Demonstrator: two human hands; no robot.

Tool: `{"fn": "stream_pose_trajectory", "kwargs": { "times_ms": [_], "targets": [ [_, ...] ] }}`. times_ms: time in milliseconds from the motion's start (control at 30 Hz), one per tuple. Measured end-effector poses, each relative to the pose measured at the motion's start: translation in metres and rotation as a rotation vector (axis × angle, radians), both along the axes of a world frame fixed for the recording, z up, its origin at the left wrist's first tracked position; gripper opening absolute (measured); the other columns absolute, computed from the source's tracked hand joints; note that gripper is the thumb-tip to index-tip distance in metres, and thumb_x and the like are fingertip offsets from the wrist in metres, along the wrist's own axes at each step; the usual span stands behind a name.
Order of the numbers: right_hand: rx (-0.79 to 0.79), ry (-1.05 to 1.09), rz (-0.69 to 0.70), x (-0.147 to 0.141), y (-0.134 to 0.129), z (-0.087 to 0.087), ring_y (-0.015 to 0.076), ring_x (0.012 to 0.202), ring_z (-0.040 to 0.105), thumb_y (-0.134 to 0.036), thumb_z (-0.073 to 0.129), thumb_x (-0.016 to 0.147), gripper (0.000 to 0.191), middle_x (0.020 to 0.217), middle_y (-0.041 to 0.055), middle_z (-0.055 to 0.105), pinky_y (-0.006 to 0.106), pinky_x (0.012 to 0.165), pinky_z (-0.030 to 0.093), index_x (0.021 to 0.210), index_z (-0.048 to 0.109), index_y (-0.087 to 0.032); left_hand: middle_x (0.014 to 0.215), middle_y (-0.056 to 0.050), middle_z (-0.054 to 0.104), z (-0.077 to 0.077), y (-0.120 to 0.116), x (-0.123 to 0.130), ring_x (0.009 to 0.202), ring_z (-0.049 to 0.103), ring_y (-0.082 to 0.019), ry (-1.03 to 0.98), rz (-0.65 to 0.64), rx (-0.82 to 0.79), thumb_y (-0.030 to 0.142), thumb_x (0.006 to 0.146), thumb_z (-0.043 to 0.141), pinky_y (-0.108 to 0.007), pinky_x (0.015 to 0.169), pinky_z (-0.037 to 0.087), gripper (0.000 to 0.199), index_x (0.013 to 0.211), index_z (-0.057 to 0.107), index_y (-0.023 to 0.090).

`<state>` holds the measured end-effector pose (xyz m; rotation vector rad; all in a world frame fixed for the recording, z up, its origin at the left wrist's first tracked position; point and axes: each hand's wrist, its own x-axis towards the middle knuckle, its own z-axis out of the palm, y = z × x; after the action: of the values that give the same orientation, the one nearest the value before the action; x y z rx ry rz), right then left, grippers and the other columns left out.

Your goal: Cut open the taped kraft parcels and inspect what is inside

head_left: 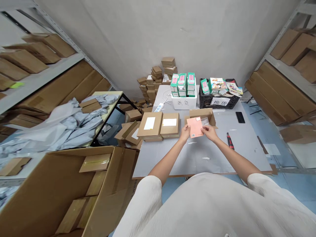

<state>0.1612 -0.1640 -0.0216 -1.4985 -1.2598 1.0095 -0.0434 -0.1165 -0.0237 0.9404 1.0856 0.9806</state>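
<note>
Holding pink barcoded card (194,127) between left hand (184,133) and right hand (206,132); each grip pinched closed on card's side edge. Card over desk (197,161), just before open carton (202,115). Two labelled boxes (156,125) left of hands. Utility knife (230,141) right; phone (240,117) beyond.

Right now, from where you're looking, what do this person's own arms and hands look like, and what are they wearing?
The person wears a loose off-white top of lightly crinkled fabric. Its wide left sleeve and right sleeve leave the forearms bare. The left hand and right hand wear no gloves.
</note>
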Motion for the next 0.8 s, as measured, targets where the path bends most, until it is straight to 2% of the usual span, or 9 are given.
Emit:
{"fn": "stream_pose_trajectory", "kwargs": {
  "times_ms": [100, 233, 300, 367, 467, 567, 633, 700, 800],
  "targets": [
    [0.004, 0.036, -0.003, -0.003, -0.002, 0.006, 0.0250, 0.076, 0.072, -0.072, 0.076, 0.080, 0.048, 0.082, 0.0049, 0.079, 0.038, 0.071, 0.059, 0.086, 0.068, -0.025, 0.115, -0.012, 0.081, 0.000, 0.002, -0.002, 0.109, 0.076, -0.028, 0.086, 0.020, 0.042, 0.055, 0.093, 0.078, -0.041, 0.096, 0.061, 0.038, 0.107, 0.071, 0.021],
    [0.064, -0.011, -0.032, -0.011, -0.004, 0.014, 0.0260, 0.081, 0.073, -0.067, 0.070, 0.089, 0.042, 0.088, 0.0062, 0.080, 0.038, 0.073, 0.059, 0.095, 0.066, -0.026, 0.132, -0.013, 0.074, 0.001, -0.001, 0.000, 0.121, 0.073, -0.025, 0.290, 0.207, 0.099, 0.041, 0.093, 0.080, -0.040, 0.105, 0.058, 0.034, 0.119, 0.068, 0.023],
    [0.113, -0.082, -0.035, -0.016, -0.006, 0.018, 0.0274, 0.087, 0.074, -0.062, 0.068, 0.094, 0.037, 0.095, 0.0082, 0.081, 0.039, 0.076, 0.059, 0.099, 0.068, -0.026, 0.130, -0.014, 0.075, 0.003, -0.005, 0.004, 0.119, 0.075, -0.026, 0.214, 0.148, 0.056, 0.043, 0.095, 0.079, -0.040, 0.102, 0.060, 0.032, 0.117, 0.069, 0.022],
    [0.170, -0.196, -0.009, -0.022, -0.009, 0.021, 0.0278, 0.089, 0.075, -0.057, 0.064, 0.099, 0.032, 0.098, 0.0084, 0.082, 0.040, 0.078, 0.058, 0.100, 0.071, -0.026, 0.125, -0.014, 0.079, 0.006, -0.010, 0.009, 0.116, 0.077, -0.027, 0.042, 0.036, 0.001, 0.049, 0.096, 0.079, -0.041, 0.099, 0.062, 0.036, 0.115, 0.071, 0.020],
    [0.274, -0.430, 0.078, -0.030, -0.014, 0.023, 0.0280, 0.090, 0.073, -0.048, 0.060, 0.104, 0.026, 0.096, 0.0074, 0.081, 0.042, 0.084, 0.056, 0.106, 0.076, -0.026, 0.119, -0.014, 0.083, 0.010, -0.017, 0.012, 0.114, 0.079, -0.027, -0.139, -0.009, -0.015, 0.058, 0.091, 0.084, -0.042, 0.101, 0.062, 0.048, 0.115, 0.074, 0.018],
    [0.361, -0.631, 0.174, -0.036, -0.020, 0.023, 0.0289, 0.095, 0.072, -0.040, 0.058, 0.108, 0.025, 0.101, 0.0086, 0.082, 0.043, 0.090, 0.053, 0.116, 0.078, -0.027, 0.114, -0.014, 0.084, 0.012, -0.020, 0.008, 0.111, 0.079, -0.029, -0.177, -0.008, 0.002, 0.062, 0.084, 0.090, -0.045, 0.102, 0.062, 0.055, 0.113, 0.076, 0.017],
    [0.400, -0.713, 0.213, -0.040, -0.022, 0.023, 0.0298, 0.102, 0.072, -0.038, 0.057, 0.109, 0.026, 0.114, 0.0104, 0.083, 0.044, 0.093, 0.052, 0.120, 0.078, -0.027, 0.115, -0.015, 0.084, 0.012, -0.020, 0.004, 0.111, 0.079, -0.030, -0.169, -0.007, 0.008, 0.063, 0.083, 0.089, -0.046, 0.102, 0.062, 0.057, 0.115, 0.076, 0.017],
    [0.425, -0.753, 0.222, -0.044, -0.024, 0.023, 0.0305, 0.109, 0.072, -0.038, 0.057, 0.110, 0.025, 0.127, 0.0114, 0.081, 0.044, 0.096, 0.051, 0.118, 0.078, -0.027, 0.117, -0.015, 0.083, 0.011, -0.020, 0.000, 0.111, 0.079, -0.031, -0.163, 0.002, 0.006, 0.064, 0.085, 0.086, -0.046, 0.100, 0.063, 0.057, 0.117, 0.076, 0.017],
    [0.421, -0.727, 0.191, -0.044, -0.025, 0.020, 0.0304, 0.111, 0.071, -0.036, 0.055, 0.110, 0.025, 0.125, 0.0112, 0.081, 0.045, 0.097, 0.051, 0.115, 0.078, -0.026, 0.114, -0.014, 0.084, 0.009, -0.020, -0.009, 0.108, 0.080, -0.030, -0.162, 0.041, -0.017, 0.064, 0.087, 0.085, -0.045, 0.096, 0.064, 0.055, 0.116, 0.076, 0.018]
  ]
}}
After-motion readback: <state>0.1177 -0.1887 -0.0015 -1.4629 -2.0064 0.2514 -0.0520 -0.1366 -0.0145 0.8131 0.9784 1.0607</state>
